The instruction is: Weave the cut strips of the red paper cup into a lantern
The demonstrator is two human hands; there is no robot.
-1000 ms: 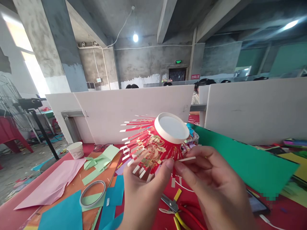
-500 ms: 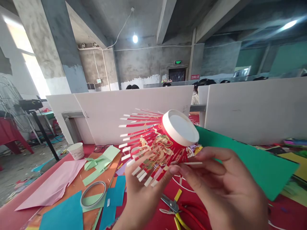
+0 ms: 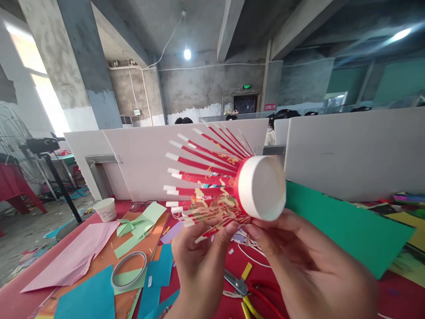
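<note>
A bare concrete hall with grey pillars and a lit bulb (image 3: 187, 54) stands behind white partition boards (image 3: 146, 159); heads of other people show above them, mostly hidden. On the far wall a green sign (image 3: 246, 86) and a red sign (image 3: 270, 106) carry writing too small to read.

In the head view, the red paper cup (image 3: 212, 177), its wall slit into long strips with white tips and gold print, is held in the air above the red table (image 3: 398, 288), with its white round base (image 3: 262, 188) turned to the right. The left hand (image 3: 199, 261) pinches the lowest strips between thumb and fingers. The right hand (image 3: 305, 261) closes on the cup just under the base, thumb tip beside the left thumb; its wrist is cut off at the lower edge. The gold print cannot be made out.

Half a second earlier the base faced more upward and the strips lay lower; now they fan up and left across the partition.

A green card sheet (image 3: 345, 226) lies right of the hands, a tape ring (image 3: 129, 270) and pink paper (image 3: 73, 257) left, and yellow-handled scissors (image 3: 239, 288) partly hidden below
</note>
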